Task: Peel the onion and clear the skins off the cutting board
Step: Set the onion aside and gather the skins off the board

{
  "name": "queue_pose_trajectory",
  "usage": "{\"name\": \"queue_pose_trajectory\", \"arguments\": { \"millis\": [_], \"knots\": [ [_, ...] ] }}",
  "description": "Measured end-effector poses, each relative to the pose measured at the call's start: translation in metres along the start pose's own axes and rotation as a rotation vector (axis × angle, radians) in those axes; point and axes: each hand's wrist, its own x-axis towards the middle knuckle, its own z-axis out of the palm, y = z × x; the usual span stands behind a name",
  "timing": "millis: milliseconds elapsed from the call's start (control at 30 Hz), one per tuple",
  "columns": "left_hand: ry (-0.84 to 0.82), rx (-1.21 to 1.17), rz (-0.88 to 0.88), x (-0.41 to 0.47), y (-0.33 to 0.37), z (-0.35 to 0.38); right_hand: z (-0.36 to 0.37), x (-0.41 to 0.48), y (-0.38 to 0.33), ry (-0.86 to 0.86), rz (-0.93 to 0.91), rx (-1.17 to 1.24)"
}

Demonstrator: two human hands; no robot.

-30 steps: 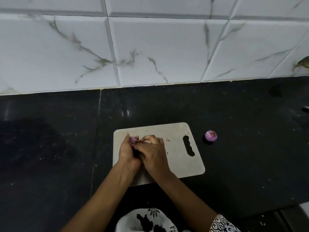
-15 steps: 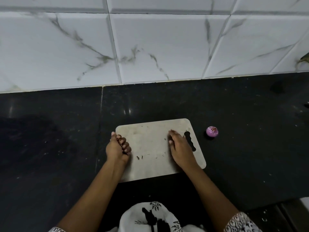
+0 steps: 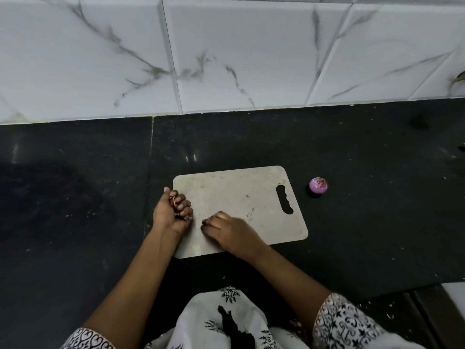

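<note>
A pale cutting board (image 3: 234, 192) lies on the black counter, its handle slot on the right. My left hand (image 3: 171, 212) sits at the board's left edge, fingers curled round a bunch of reddish onion skins (image 3: 173, 197). My right hand (image 3: 226, 230) rests on the board's near part, fingertips bent down and pressing the surface close to the left hand. A few tiny skin flecks (image 3: 250, 212) lie on the board. The peeled purple onion (image 3: 318, 184) stands alone on the counter just right of the board.
The black counter (image 3: 75, 197) runs under a white marble-tiled wall (image 3: 226, 59). Small crumbs dot the counter at the right. My patterned white clothing (image 3: 226, 323) fills the bottom middle. The counter's front edge shows at the lower right.
My hands came apart from peeling; the left moved to the board's left edge holding skins. The right swept from near the handle slot back across the board toward the left hand.
</note>
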Motion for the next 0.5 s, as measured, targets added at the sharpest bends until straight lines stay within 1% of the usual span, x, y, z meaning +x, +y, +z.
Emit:
{"name": "queue_pose_trajectory", "arguments": {
  "millis": [33,100,167,267,367,500],
  "knots": [
    [0.001,0.001,0.002,-0.001,0.000,0.000,-0.007,-0.002,0.012,-0.014,-0.046,-0.026],
    [0.003,0.007,0.011,-0.003,-0.001,0.000,-0.017,-0.005,0.039,-0.011,-0.031,-0.072],
    [0.003,0.020,0.019,-0.004,-0.002,0.001,-0.027,-0.009,0.065,0.009,0.079,-0.089],
    [0.002,0.037,0.028,-0.004,-0.003,0.001,-0.041,-0.019,0.093,0.032,0.281,-0.052],
    [0.014,0.052,0.039,-0.003,-0.004,0.000,-0.045,-0.032,0.087,0.035,0.360,-0.038],
    [0.028,0.087,0.070,-0.002,-0.008,0.001,-0.027,-0.045,0.045,0.060,0.503,-0.010]
  ]
}}
